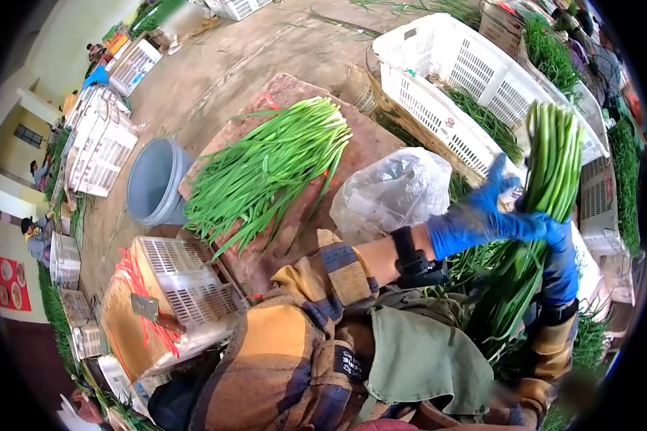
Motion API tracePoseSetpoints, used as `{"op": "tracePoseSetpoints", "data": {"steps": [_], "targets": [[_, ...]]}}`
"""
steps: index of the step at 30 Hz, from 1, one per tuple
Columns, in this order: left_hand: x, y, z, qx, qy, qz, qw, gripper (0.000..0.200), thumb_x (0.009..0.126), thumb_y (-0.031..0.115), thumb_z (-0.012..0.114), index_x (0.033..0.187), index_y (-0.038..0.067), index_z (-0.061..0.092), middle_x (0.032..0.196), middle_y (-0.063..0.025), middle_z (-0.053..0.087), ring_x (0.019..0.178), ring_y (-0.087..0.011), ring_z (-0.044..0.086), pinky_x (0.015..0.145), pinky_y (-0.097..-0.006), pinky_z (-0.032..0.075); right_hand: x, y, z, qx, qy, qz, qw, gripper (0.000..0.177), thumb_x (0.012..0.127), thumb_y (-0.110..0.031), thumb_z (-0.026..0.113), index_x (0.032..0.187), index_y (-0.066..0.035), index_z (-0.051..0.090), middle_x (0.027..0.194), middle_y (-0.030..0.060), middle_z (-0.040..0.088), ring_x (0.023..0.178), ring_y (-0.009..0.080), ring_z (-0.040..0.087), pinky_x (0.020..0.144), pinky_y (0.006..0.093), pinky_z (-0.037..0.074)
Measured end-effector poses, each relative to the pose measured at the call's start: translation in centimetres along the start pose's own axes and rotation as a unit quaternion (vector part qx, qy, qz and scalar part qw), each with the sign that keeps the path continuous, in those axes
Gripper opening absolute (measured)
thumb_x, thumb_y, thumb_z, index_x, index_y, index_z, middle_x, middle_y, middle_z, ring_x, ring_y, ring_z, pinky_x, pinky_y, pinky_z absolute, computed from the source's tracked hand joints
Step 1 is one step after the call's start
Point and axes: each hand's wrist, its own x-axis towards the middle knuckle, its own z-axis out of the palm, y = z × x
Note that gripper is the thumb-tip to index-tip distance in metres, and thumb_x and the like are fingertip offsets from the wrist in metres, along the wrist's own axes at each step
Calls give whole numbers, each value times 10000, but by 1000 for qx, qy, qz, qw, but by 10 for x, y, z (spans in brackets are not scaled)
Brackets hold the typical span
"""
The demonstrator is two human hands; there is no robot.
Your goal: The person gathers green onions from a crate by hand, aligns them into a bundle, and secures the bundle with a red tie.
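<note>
Bunch of green stalks (553,158) stood nearly upright at the far right of our view, its long axis running from the cut tips at the top down to leafy ends that fanned out low by our lap. Our right hand (559,262), in a blue glove, was wrapped tight around the bunch about halfway along, so the grip sat at the middle with most of the visible length above it. Our left hand (474,219), also gloved, came in from the left with its fingers (497,172) spread, its palm edge meeting the bunch just above the right hand; we could not tell how firmly it pressed. The right hand was thus the one carrying the weight. Just left of the hands lay a clear plastic bag (392,190), behind it a white crate (446,79), and further left a loose heap of stalks (266,172) beside a grey bucket (154,179). The bunch's lower ends merged with other greens, and the right palm was hidden behind the stalks
</note>
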Motion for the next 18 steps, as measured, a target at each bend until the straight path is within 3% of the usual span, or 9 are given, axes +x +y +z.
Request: {"op": "tracePoseSetpoints", "data": {"steps": [3,6,9,10,13,14,15,17,18], "targets": [[-18,9,22,-1,-88,22,996,987,717,48,769,1457,66,116,1341,-63,389,1205,-162,394,1014,-340,352,-5,-58,53,107,100,36,989,438,712,-189,627,1098,6,558,935,98,630,810,188,604,714,291,504],[-38,24,31,20,-106,29,994,825,731,54,752,1374,57,236,1270,-59,439,1140,-155,437,959,-322,388,5,-68,72,111,150,20,982,460,777,-288,620,1136,-9,549,973,100,631,849,165,587,767,282,472],[-31,12,20,73,-100,34,992,666,744,59,735,1291,48,356,1199,-55,489,1075,-147,480,904,-303,423,14,-57,73,180,139,19,974,418,796,-263,618,1128,-12,577,1005,95,634,885,168,588,796,276,467],[-24,6,15,97,-93,35,990,614,748,61,729,1264,45,396,1175,-54,505,1053,-144,495,886,-297,435,12,-41,78,181,132,-104,969,340,810,-210,617,1085,-10,610,986,99,643,891,165,596,804,275,470],[-8,2,0,176,-77,25,981,464,761,66,712,1181,36,516,1103,-50,555,988,-136,538,831,-279,470,36,-54,70,183,78,39,979,315,789,-202,682,1045,-27,628,859,49,654,732,128,607,657,253,490],[-10,4,7,125,-8,8,992,279,771,33,676,1032,38,578,942,-30,596,851,-120,571,734,-268,493,42,-56,64,191,63,53,978,308,783,-200,704,1032,-32,634,817,33,658,678,115,611,608,246,497],[-8,9,-3,118,-30,-37,992,282,794,32,652,1067,30,577,940,-40,612,843,-132,596,738,-274,505,53,-49,56,197,36,13,980,351,776,-237,732,1048,-41,630,832,28,657,662,115,606,591,261,501],[-9,37,3,147,11,-68,987,306,752,26,678,1046,-1,598,930,-56,632,815,-141,618,703,-275,519,58,-45,35,186,-21,-43,981,489,803,-386,699,1128,-34,603,977,68,647,846,146,616,777,279,489],[-11,45,-3,213,2,-55,976,322,751,33,680,1057,-19,596,902,-60,629,806,-155,629,707,-273,523,58,-39,17,152,-3,-8,988,550,806,-437,676,1161,-27,585,1042,97,628,917,161,598,827,293,471]]}}
